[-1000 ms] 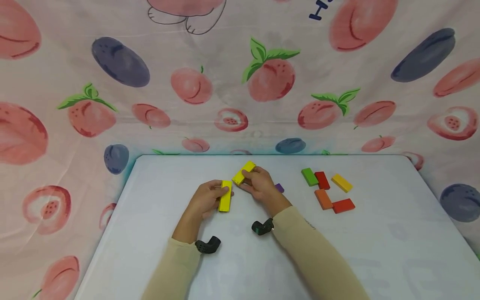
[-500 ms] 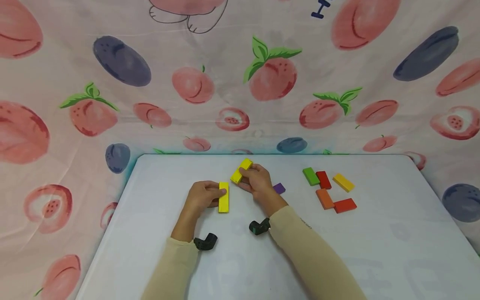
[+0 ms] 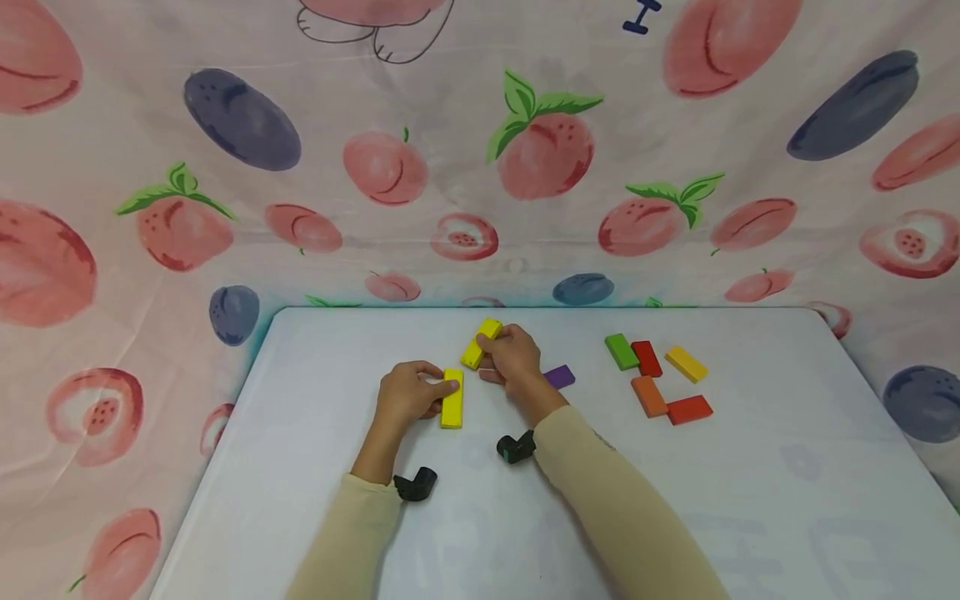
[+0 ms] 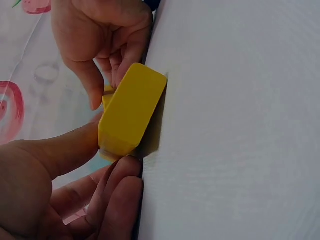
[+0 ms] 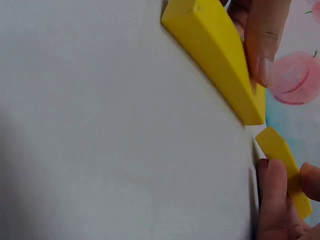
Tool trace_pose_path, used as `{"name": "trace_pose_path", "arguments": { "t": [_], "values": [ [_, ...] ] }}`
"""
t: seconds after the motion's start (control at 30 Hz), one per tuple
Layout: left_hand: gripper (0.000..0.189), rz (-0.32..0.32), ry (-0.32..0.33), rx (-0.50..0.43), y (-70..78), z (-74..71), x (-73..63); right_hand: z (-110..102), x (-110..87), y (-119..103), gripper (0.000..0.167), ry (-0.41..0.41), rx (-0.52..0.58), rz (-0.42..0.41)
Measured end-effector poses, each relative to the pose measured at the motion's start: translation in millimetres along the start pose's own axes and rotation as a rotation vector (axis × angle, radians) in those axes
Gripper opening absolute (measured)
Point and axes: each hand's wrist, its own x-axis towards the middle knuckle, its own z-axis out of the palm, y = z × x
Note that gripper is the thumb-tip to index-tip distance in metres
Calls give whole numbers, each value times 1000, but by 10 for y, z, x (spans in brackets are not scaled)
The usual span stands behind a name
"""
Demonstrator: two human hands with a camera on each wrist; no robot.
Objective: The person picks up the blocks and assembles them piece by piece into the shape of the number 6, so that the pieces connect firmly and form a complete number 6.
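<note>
Left of the table's middle in the head view, my left hand (image 3: 408, 396) pinches a long yellow block (image 3: 452, 410), its thumb over the top and fingers at the left side. The left wrist view shows this yellow block (image 4: 132, 107) close up, one end toward the camera and low over the white surface. My right hand (image 3: 517, 362) pinches a second yellow block (image 3: 482, 343), slanted, a little farther back and to the right. In the right wrist view, that second block (image 5: 286, 167) sits between right thumb and fingers, beyond the near corner of the left hand's block (image 5: 215, 55).
A purple block (image 3: 559, 377) lies partly behind my right wrist. Farther right on the white table (image 3: 787, 533) are a green block (image 3: 622, 352), two red blocks (image 3: 647, 359), an orange block (image 3: 648, 396) and a yellow-orange block (image 3: 686, 364). A fruit-print cloth (image 3: 465, 175) hangs behind.
The left hand's block has turned straighter and shifted slightly toward me; the left fingertips no longer show past its right side. My right hand has moved slightly left, uncovering more of the purple block.
</note>
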Motion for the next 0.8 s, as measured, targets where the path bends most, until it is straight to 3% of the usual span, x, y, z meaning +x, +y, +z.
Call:
{"name": "trace_pose_path", "arguments": {
  "t": [0.17,0.4,0.53,0.8],
  "values": [
    [38,19,-10,14,-26,-4,15,3,37,-28,37,19,-101,26],
    [38,22,-54,53,-64,-11,50,-71,89,-56,39,-84,-146,59],
    [36,35,-63,109,-76,4,57,-84,105,-72,40,-95,-200,80],
    [38,70,-60,127,-43,36,40,-67,115,-68,57,-93,-225,52]
  ]
}}
